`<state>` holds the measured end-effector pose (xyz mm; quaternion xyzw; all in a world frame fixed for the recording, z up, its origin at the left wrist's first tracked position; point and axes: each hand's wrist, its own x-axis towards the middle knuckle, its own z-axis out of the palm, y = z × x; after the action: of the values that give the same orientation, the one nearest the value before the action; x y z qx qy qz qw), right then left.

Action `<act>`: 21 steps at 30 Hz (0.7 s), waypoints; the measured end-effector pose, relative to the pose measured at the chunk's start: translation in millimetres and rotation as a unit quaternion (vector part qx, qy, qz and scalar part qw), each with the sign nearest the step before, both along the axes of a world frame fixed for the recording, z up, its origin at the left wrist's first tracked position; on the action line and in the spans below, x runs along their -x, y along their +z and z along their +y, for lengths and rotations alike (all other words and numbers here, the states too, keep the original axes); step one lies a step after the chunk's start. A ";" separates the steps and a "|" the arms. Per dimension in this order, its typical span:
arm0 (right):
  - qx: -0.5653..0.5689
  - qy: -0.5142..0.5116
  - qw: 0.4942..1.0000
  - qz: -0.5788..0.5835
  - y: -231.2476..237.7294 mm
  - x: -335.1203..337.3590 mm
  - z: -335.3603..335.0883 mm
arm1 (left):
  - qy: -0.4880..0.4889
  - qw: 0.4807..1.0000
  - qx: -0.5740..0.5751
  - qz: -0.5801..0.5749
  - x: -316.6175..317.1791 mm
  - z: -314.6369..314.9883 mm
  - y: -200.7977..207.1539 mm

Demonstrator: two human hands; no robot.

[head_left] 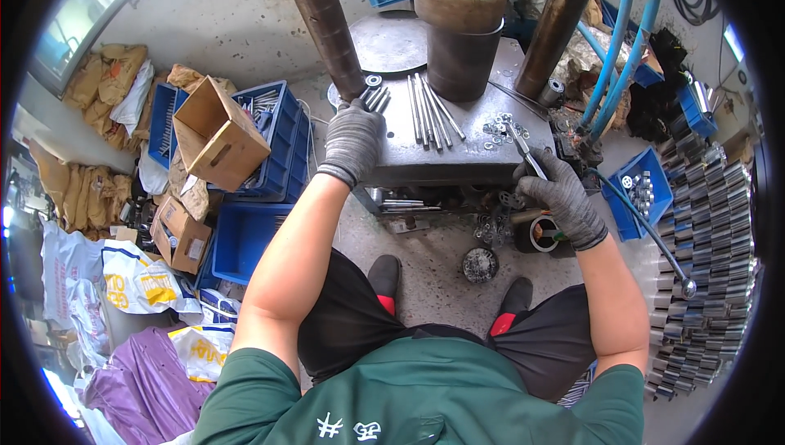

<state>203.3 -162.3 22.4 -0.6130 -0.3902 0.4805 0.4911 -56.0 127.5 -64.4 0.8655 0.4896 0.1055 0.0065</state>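
My left hand [353, 144], in a grey knit glove, is closed at the left edge of the steel press table [384, 150]. Short bright ends of metal rods [377, 100] stick out past its fingers; the rest of them is hidden by the glove. Gloved likewise, my right hand [564, 200] pinches a slim silver tool that looks like tweezers [527, 153]. Its tip reaches into a scatter of small metal rings [495, 129] on the table's right side. Between my hands lie several long thin rods [432, 114], side by side.
Behind the rods stands a heavy steel cylinder [462, 44], between two dark pillars [323, 24]. Blue crates [286, 146] and an open cardboard box [221, 138] are at left. Blue hoses [630, 44], a blue bin [642, 195] and stacked metal cylinders [707, 265] stand at right.
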 end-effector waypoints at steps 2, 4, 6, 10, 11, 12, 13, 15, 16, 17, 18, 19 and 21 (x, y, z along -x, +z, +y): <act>-0.010 -0.023 0.999 -0.025 -6.1 -0.1 2.1 | -0.042 0.996 -0.052 0.052 -0.8 -5.2 10.3; -0.002 -0.051 0.993 -0.104 -13.4 0.6 6.1 | -0.040 0.998 -0.048 -0.010 -2.4 -3.8 13.3; -0.022 -0.047 0.974 -0.223 -33.8 -9.9 8.5 | -0.058 0.997 -0.024 -0.049 -9.0 -17.0 22.4; -0.163 0.025 0.842 -0.514 -52.0 -13.0 18.1 | -0.097 0.976 0.072 -0.178 -26.0 -33.2 32.8; -0.172 0.033 0.820 -0.545 -48.0 -8.9 21.3 | -0.098 0.977 0.098 -0.159 -31.3 -39.1 39.0; -0.169 0.034 0.820 -0.546 -50.7 -9.1 23.1 | -0.098 0.977 0.124 -0.140 -36.5 -44.7 43.8; -0.191 0.049 0.802 -0.564 -55.1 -9.6 26.1 | -0.085 0.976 0.160 -0.124 -41.6 -44.9 44.1; -0.194 0.073 0.779 -0.592 -62.9 -9.2 29.2 | -0.085 0.979 0.155 -0.098 -44.9 -45.9 43.9; -0.194 0.074 0.778 -0.593 -64.3 -7.1 31.3 | -0.084 0.983 0.149 -0.069 -45.1 -45.4 44.3; -0.191 0.074 0.769 -0.605 -65.1 -4.8 33.4 | -0.078 0.983 0.147 -0.072 -45.5 -45.1 44.4; -0.187 0.073 0.760 -0.617 -65.8 -3.1 35.4 | -0.077 0.983 0.147 -0.073 -44.8 -40.1 38.0; -0.193 0.073 0.754 -0.624 -66.4 -2.1 37.4 | -0.081 0.983 0.131 -0.099 -43.2 -34.8 32.4; -0.196 0.069 0.741 -0.639 -69.3 0.7 43.3 | -0.079 0.988 0.094 -0.089 -40.9 -23.8 22.0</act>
<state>202.6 -119.0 -47.0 -0.6376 -0.7394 -0.0779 0.2016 -15.1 103.8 -42.4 0.8843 0.4248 0.1342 0.1398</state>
